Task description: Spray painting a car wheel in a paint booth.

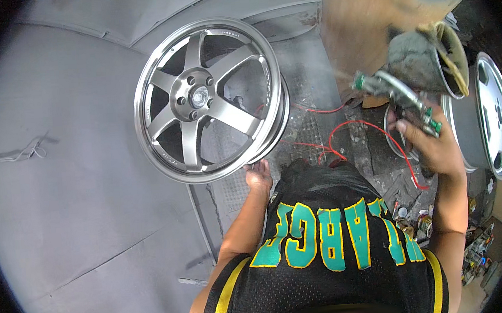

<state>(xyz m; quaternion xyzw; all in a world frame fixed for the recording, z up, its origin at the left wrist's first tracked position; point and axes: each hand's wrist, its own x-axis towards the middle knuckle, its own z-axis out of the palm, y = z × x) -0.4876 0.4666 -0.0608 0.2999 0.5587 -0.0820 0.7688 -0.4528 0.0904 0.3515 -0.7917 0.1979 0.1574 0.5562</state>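
Left of centre in the head view, a silver wheel (190,142) meets the left hand (259,177) at its lower rim, seemingly for steadying, grip unclear, while rightward the right hand (438,146) clasps a spray gun (399,91), nozzle leftward, apparently to face the wheel.

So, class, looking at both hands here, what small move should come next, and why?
Probably swing the right hand, gripping the spray gun, leftward toward the six-spoke wheel: the gun sits off to the wheel's right, its nozzle pointing leftward, while the left hand is at the wheel's lower edge.
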